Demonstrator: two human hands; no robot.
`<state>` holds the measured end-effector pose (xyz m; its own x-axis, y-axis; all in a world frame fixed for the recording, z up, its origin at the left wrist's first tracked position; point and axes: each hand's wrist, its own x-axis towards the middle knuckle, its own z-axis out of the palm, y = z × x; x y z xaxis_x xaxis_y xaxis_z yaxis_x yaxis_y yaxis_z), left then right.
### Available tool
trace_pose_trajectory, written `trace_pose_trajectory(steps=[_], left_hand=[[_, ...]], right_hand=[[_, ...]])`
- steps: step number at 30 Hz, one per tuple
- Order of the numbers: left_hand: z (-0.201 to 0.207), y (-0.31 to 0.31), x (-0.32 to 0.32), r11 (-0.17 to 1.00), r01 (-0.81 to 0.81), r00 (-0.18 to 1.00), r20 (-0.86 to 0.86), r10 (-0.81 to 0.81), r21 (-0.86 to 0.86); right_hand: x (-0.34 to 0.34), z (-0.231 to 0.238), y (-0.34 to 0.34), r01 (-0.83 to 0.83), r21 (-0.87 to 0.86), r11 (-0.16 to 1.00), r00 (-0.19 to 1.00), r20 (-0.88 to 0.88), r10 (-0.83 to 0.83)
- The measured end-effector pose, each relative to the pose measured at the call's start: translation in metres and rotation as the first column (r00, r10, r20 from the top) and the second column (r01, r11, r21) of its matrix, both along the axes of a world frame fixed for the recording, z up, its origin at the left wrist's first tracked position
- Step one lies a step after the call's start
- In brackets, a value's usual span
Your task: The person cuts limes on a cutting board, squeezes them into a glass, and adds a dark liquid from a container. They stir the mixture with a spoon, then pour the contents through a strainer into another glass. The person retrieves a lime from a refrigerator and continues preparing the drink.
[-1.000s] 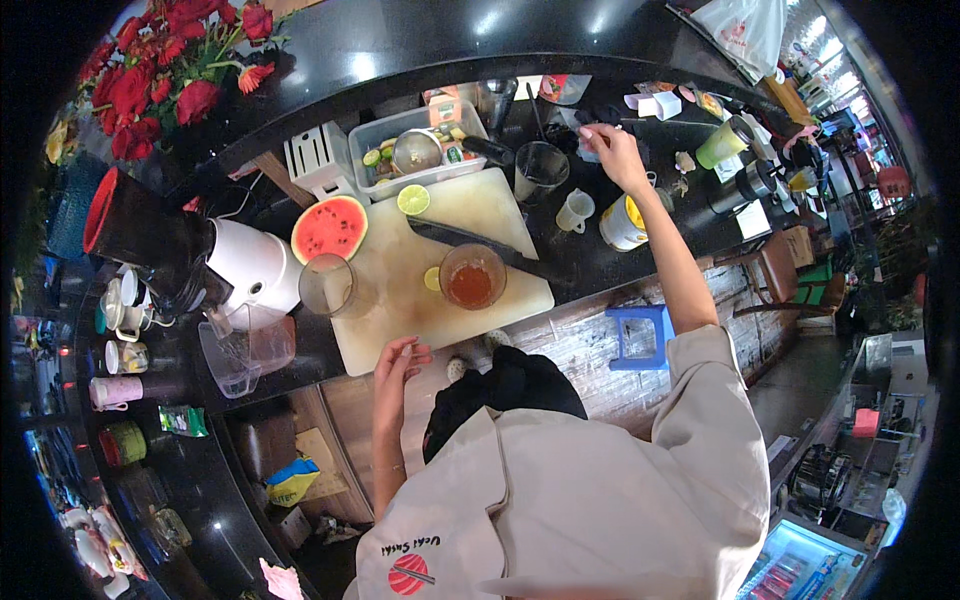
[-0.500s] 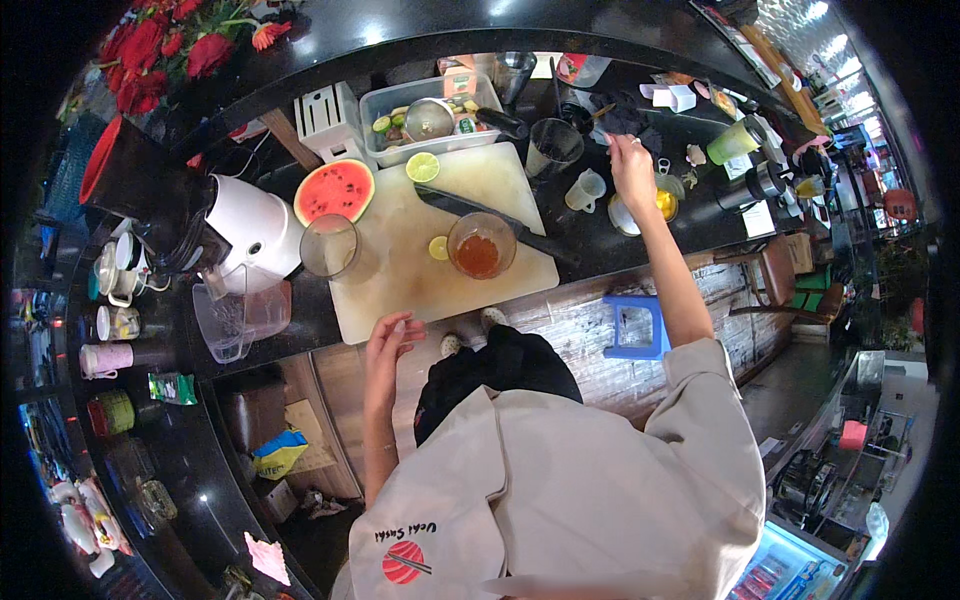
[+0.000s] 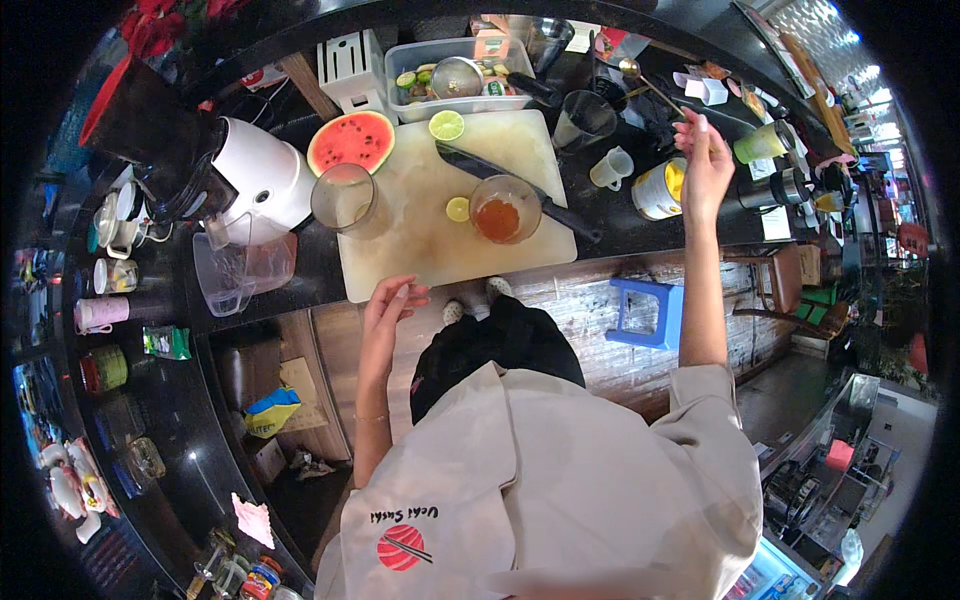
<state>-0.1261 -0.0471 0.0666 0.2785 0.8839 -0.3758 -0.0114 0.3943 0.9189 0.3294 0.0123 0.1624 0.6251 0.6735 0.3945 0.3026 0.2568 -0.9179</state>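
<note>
My right hand (image 3: pixel 704 165) is raised over the right part of the black counter, fingers pinched on the thin handle of a long bar spoon (image 3: pixel 657 90). The spoon's round bowl points away to the far left. Just below that hand stands a can with a yellow top (image 3: pixel 658 192). My left hand (image 3: pixel 392 305) holds nothing; its fingers are apart and slightly bent by the near edge of the white cutting board (image 3: pixel 410 255). On the board are a glass with orange-red liquid (image 3: pixel 505 212), a second glass (image 3: pixel 343 200), a lime half (image 3: pixel 446 125), a small citrus piece (image 3: pixel 457 209) and a large knife (image 3: pixel 510 185).
A cut watermelon (image 3: pixel 352 143) lies at the board's far left, beside a white and black juicer (image 3: pixel 265 175). Behind the board is a clear tub of fruit (image 3: pixel 402 108). A small clear jug (image 3: pixel 611 168) and a tall clear cup (image 3: pixel 585 120) stand to its right. A blue stool (image 3: pixel 650 318) is below.
My right hand has moved rightward, and the long spoon now shows plainly in it. My left hand stays near the board's edge. The whole view has shifted slightly.
</note>
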Motion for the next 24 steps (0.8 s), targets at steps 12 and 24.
trace_pose_trajectory(steps=[12, 24], left_hand=[[-0.004, 0.000, 0.011, 0.997, 0.072, 0.997, 0.031, -0.072, 0.003], [0.138, 0.003, -0.050, 0.602, 0.017, 0.960, -0.181, 0.213, 0.798]], right_hand=[[-0.118, -0.005, -0.033, -0.417, -0.474, 0.776, 0.753, 0.298, 0.587], [-0.139, -0.029, -0.006, -0.364, -0.493, 0.790, 0.300, 0.741, 0.600]])
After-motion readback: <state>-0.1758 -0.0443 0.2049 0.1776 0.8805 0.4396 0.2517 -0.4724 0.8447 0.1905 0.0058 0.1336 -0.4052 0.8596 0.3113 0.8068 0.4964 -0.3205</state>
